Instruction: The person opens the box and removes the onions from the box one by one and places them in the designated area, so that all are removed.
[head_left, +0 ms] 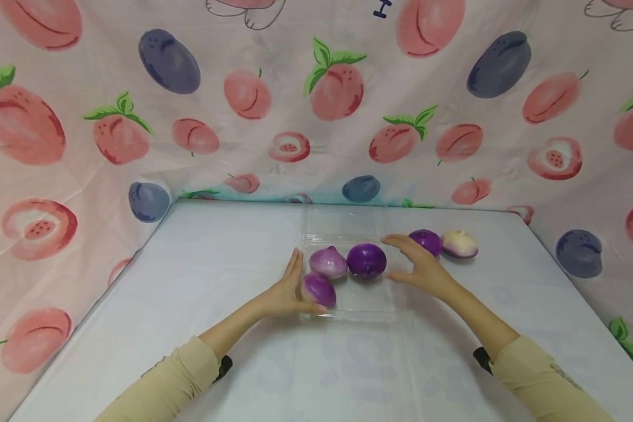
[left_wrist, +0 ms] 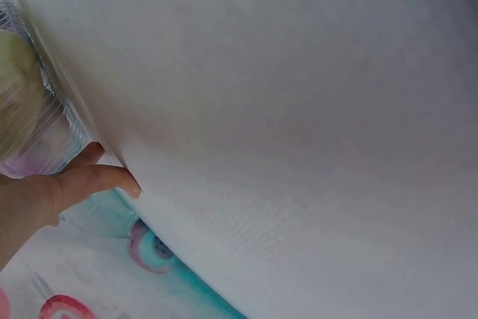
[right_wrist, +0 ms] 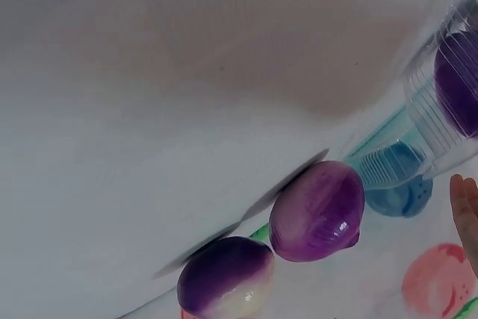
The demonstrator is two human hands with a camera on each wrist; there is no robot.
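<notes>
Framing the clear container (head_left: 364,301) and the three onions (head_left: 366,261) inside it, I've my left hand (head_left: 283,296) splayed around its near-left corner, my right hand (head_left: 424,271) loosely spread by its right wall, light, even pressure looking best, with two loose onions (head_left: 459,244) lying to its right.

White table (head_left: 200,258) takes up most of the lower half of the frame, tbh. Clear plastic container (head_left: 366,300) sits around the middle, purple onion (head_left: 426,239) and paler onion (head_left: 460,245) side by side right of centre.
</notes>
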